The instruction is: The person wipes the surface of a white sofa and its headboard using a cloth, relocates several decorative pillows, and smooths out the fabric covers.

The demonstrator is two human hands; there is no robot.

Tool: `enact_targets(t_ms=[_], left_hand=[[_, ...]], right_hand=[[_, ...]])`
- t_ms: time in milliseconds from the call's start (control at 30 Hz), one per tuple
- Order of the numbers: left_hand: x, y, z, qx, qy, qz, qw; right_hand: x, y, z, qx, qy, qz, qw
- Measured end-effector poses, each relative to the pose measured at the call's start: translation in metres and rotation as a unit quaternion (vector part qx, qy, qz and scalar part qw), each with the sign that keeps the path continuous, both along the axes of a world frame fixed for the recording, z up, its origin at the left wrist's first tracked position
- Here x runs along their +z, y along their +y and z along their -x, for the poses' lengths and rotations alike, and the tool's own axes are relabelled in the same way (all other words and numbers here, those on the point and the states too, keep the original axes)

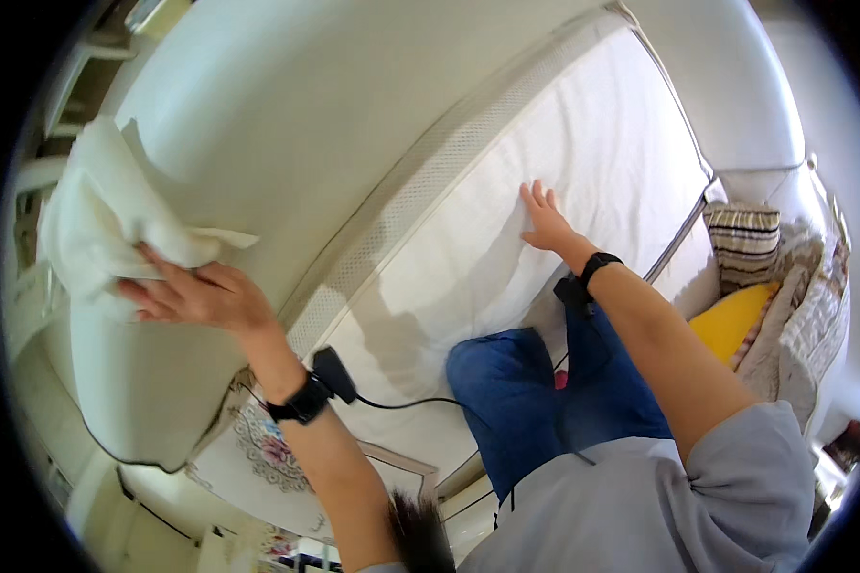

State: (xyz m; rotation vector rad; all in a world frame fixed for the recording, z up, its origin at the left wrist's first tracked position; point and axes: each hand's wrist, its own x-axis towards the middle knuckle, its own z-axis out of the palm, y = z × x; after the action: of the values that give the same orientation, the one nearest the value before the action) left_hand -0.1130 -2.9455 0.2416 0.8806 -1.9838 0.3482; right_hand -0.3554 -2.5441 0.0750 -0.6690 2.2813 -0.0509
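Observation:
My left hand (196,294) reaches out to the left with its fingers stretched apart. Its fingertips touch a bunched white cloth (105,215) that hangs over the end of the sofa's pale backrest (287,105). Whether any fold of the cloth is caught between the fingers is hard to make out. Flat on the white seat cover (449,258) rests my right hand (550,229), fingers spread and holding nothing. The cover has a meshed border along the backrest and some wrinkles. My knees, in blue trousers, are against the seat.
At the right end stand a striped cushion (743,239), a yellow cushion (731,325) and a patterned grey cover (817,315). A floral embroidered panel (272,454) lies at the lower left. From my left wrist's black device (334,374) runs a thin cable. White furniture stands behind the sofa.

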Motion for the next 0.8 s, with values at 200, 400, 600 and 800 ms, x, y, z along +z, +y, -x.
enact_targets(t_ms=[200,400,600,800], left_hand=[[-0.118,0.161,0.038,-0.274,-0.206,-0.357,0.869],[-0.175,0.272,0.051,-0.231,-0.386,-0.497,0.742],[-0.196,0.293,0.07,-0.162,-0.487,-0.433,0.741],[-0.21,0.288,0.063,-0.121,-0.546,-0.419,0.716]], right_hand=[[-0.026,0.002,0.004,0.003,-0.032,0.041,0.999],[-0.007,-0.005,0.007,-0.016,-0.072,0.022,0.997],[-0.012,0.003,0.009,-0.03,-0.063,0.026,0.997],[-0.01,0.012,0.019,-0.018,-0.097,0.069,0.993]])
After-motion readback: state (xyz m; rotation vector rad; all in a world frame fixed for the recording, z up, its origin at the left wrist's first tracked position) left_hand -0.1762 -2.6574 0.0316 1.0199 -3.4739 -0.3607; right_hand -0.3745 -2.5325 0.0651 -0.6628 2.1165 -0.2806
